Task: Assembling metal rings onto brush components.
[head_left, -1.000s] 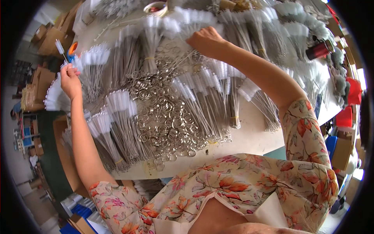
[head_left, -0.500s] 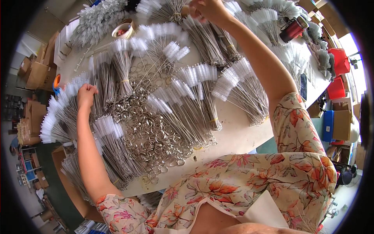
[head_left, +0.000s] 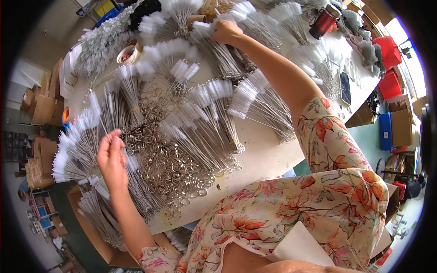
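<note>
My left hand (head_left: pixel 113 159) is closed in a pinch over the left side of the table. A thin wire-stemmed brush with white bristles (head_left: pixel 94 105) rises from its fingers. Several more such brushes lie fanned out (head_left: pixel 73 148) beside that hand. My right hand (head_left: pixel 226 32) reaches to the far side, its fingers curled at the bristle end of a brush bundle (head_left: pixel 218 57); what they grip, if anything, is hidden. Between my arms spreads a heap of metal rings (head_left: pixel 168 166), with rows of brushes (head_left: pixel 200 132) lying against its right side.
A tape roll (head_left: pixel 129 53) with small things inside stands toward the back left. Tied brush bundles (head_left: pixel 268 109) lie on the right of the table (head_left: pixel 268 154). Farther right are a phone (head_left: pixel 345 88) and a red flask (head_left: pixel 325 22). An open carton (head_left: pixel 82 204) stands below the left edge.
My left hand has come nearer and slightly right, now with a brush in its pinch. My right hand has moved left and down onto the far bundle. The view has shifted a little.
</note>
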Demonstrator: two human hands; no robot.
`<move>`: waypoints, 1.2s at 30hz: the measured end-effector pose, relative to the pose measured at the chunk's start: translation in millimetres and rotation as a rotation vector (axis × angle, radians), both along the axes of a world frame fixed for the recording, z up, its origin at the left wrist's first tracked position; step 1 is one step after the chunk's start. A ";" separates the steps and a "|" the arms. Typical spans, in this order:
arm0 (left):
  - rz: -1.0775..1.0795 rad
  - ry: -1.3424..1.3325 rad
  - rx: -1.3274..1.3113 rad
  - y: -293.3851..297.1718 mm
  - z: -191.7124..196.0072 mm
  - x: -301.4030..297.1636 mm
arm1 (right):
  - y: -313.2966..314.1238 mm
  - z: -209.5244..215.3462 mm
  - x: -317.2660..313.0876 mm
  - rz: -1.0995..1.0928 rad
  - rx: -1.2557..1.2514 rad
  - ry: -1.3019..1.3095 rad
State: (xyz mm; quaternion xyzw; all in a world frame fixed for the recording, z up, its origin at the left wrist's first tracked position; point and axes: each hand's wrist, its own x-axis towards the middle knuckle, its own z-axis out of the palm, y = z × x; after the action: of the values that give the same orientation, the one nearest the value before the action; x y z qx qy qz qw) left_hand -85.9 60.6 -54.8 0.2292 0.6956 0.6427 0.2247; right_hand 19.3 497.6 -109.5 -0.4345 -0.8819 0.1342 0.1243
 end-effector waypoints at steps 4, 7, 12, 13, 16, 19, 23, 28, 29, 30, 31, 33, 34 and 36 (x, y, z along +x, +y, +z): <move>0.009 0.043 -0.021 -12.8 -13.1 27.6 | -21.3 43.5 8.5 0.040 0.019 0.148; 0.027 -0.016 -0.042 -23.2 -8.4 48.3 | 14.3 60.2 20.3 0.171 0.938 -0.308; 0.093 -0.146 -0.068 -68.5 -23.6 72.3 | 94.3 52.6 84.1 0.120 0.361 0.624; 0.106 -0.210 -0.040 -77.0 -27.6 79.5 | 98.6 48.4 93.9 0.066 0.357 0.523; 0.147 -0.331 0.010 -89.2 -40.4 97.4 | 109.9 30.7 109.3 0.013 0.262 0.267; 0.171 -0.398 0.048 -93.7 -52.4 106.1 | 99.0 28.4 103.8 0.008 0.190 0.122; 0.192 -0.409 0.063 -86.7 -54.1 118.6 | 94.1 26.7 96.3 0.000 0.208 0.057; 0.165 -0.429 0.061 -72.8 -54.5 125.7 | 88.3 61.6 99.5 -0.001 0.391 0.182; 0.151 -0.405 0.077 -68.2 -54.3 125.6 | 88.1 73.1 102.0 -0.001 0.466 0.270; 0.150 -0.410 0.085 -64.1 -54.0 123.1 | 77.5 97.8 105.1 0.112 0.441 0.240; 0.128 -0.343 0.119 -60.0 -54.3 120.4 | 63.7 110.6 104.7 0.121 0.445 0.236; 0.086 -0.230 0.114 -40.9 -43.3 119.7 | 24.1 131.3 108.3 0.355 0.286 0.680; 0.079 -0.182 0.073 -28.9 -24.5 123.3 | -22.6 148.6 113.9 0.330 -0.073 0.649; 0.019 -0.096 0.132 -6.0 -1.2 133.5 | -69.4 132.3 108.1 0.633 -0.709 0.914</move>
State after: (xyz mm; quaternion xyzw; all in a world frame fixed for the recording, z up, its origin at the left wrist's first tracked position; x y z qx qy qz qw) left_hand 47.5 54.6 -56.0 0.2057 0.6422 0.6997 0.2360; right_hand 127.3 428.2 22.8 -0.0682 -0.7276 0.6178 0.2902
